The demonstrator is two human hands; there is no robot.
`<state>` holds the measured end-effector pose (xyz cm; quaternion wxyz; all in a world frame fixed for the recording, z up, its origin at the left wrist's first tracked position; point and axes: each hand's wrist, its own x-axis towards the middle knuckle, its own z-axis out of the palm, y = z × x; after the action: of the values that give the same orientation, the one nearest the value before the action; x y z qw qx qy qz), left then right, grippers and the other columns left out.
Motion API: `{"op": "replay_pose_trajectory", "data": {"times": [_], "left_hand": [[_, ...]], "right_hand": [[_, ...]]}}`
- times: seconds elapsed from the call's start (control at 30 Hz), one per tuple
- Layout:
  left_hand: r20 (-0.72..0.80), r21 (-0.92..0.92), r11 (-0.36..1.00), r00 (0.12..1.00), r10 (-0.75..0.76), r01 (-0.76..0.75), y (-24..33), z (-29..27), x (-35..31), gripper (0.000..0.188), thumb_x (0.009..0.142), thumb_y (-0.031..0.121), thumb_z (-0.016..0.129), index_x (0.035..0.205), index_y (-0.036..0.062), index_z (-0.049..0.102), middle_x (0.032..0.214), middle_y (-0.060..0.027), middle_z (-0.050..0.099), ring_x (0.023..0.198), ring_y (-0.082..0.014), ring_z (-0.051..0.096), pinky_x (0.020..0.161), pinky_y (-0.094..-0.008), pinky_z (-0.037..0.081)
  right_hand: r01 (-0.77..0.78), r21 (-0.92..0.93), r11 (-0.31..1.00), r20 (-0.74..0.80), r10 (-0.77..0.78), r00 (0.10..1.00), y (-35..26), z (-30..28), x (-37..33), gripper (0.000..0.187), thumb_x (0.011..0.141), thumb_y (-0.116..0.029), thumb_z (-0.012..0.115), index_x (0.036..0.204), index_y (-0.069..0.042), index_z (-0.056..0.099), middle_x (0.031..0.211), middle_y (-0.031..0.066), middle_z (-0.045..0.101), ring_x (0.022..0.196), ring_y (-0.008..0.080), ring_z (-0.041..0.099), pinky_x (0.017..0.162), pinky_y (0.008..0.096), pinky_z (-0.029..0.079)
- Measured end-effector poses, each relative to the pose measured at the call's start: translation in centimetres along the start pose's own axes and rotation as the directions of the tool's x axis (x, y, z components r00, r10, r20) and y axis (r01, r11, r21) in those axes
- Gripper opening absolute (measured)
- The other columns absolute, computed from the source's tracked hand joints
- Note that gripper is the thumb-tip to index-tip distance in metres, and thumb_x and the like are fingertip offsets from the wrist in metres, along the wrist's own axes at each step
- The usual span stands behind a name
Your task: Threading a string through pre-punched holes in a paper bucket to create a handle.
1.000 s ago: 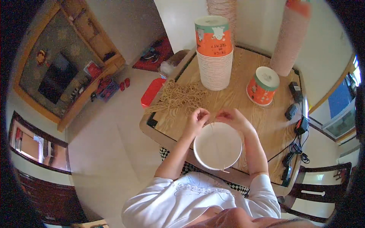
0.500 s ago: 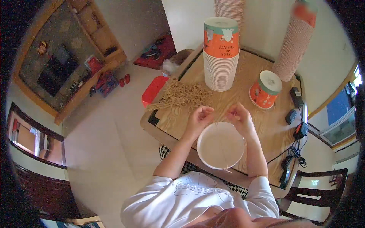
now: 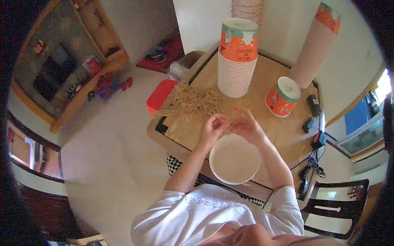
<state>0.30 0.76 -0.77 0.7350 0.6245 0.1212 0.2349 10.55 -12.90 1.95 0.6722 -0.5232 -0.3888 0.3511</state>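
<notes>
A white paper bucket (image 3: 234,160) stands at the table's near edge, its round opening facing up. A bit of thin tan twine (image 3: 246,183) pokes out at its near rim. My left hand (image 3: 214,126) is at the far left of the rim, fingers curled in a pinch. Close beside it, my right hand (image 3: 247,128) bends over the far rim, its fingertips nearly meeting the left ones. Both seem to pinch the twine cord, though the strand between them is too fine to make out well. Just beyond my left hand lies a loose pile of tan twine cords (image 3: 195,100).
A tall stack of nested paper buckets (image 3: 236,76) stands beyond my hands. A shorter orange-and-green stack (image 3: 283,98) sits to the right, with a taller leaning stack (image 3: 312,55) behind. Black adapters and cables (image 3: 314,162) line the right edge. A red container (image 3: 161,96) stands left.
My right hand has moved left towards my left hand, and its fingers have spread a little. The whole view has shifted slightly. The bucket stays in front of me.
</notes>
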Motion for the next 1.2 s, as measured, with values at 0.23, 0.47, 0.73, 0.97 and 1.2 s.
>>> {"op": "replay_pose_trajectory", "data": {"times": [0.23,0.47,0.73,0.97,1.2], "left_hand": [[0.027,-0.077,0.996,0.998,-0.048,0.050,0.0,-0.7,-0.4,0.025,0.078,0.007,0.068,0.101,0.0053,0.056,0.083,-0.0005,0.060,0.074,-0.0069,0.057,0.065,-0.0225,0.048],[0.131,0.477,0.872,0.990,0.053,-0.110,0.0,-2.0,-2.6,0.029,0.073,0.012,0.072,0.099,0.0061,0.060,0.083,-0.0017,0.061,0.071,-0.0111,0.056,0.063,-0.0263,0.047],[0.061,0.517,0.835,0.982,0.180,-0.186,1.0,-4.4,-2.7,0.013,0.076,0.012,0.064,0.083,0.0012,0.064,0.071,-0.0085,0.057,0.059,-0.0210,0.057,0.057,-0.0320,0.046],[0.111,0.491,0.844,0.976,0.187,-0.217,2.4,-4.0,-3.4,0.009,0.078,0.007,0.064,0.084,-0.0005,0.062,0.072,-0.0069,0.056,0.059,-0.0151,0.054,0.054,-0.0268,0.044],[-0.215,0.443,0.886,0.943,0.252,-0.136,1.2,-6.3,-2.7,0.010,0.081,0.007,0.062,0.088,-0.0007,0.061,0.071,-0.0076,0.060,0.057,-0.0139,0.056,0.053,-0.0267,0.045]], "right_hand": [[-0.019,-0.815,0.579,-0.005,0.025,1.000,-1.0,1.2,-0.1,0.018,0.086,-0.011,0.058,0.101,-0.003,0.060,0.084,0.0048,0.065,0.074,0.0163,0.061,0.069,0.0313,0.051],[-0.174,-0.384,0.907,-0.156,0.122,0.980,-2.0,0.0,-0.3,0.013,0.085,-0.005,0.057,0.095,0.002,0.062,0.083,0.0071,0.063,0.072,0.0136,0.059,0.065,0.0263,0.049],[-0.411,-0.427,0.806,-0.128,0.396,0.909,-5.2,-2.5,-2.8,0.012,0.085,-0.015,0.061,0.084,-0.004,0.058,0.062,-0.0052,0.044,0.049,0.0028,0.036,0.040,0.0192,0.026],[-0.404,-0.132,0.905,-0.200,0.375,0.905,-0.7,-3.7,-3.2,0.009,0.087,-0.015,0.058,0.084,-0.007,0.054,0.063,-0.0064,0.045,0.049,0.0009,0.035,0.041,0.0172,0.026],[-0.425,0.172,0.889,-0.113,0.446,0.888,0.6,-2.8,-2.9,0.012,0.092,-0.019,0.053,0.097,-0.009,0.050,0.064,-0.0078,0.043,0.048,-0.0012,0.035,0.039,0.0145,0.025]]}}
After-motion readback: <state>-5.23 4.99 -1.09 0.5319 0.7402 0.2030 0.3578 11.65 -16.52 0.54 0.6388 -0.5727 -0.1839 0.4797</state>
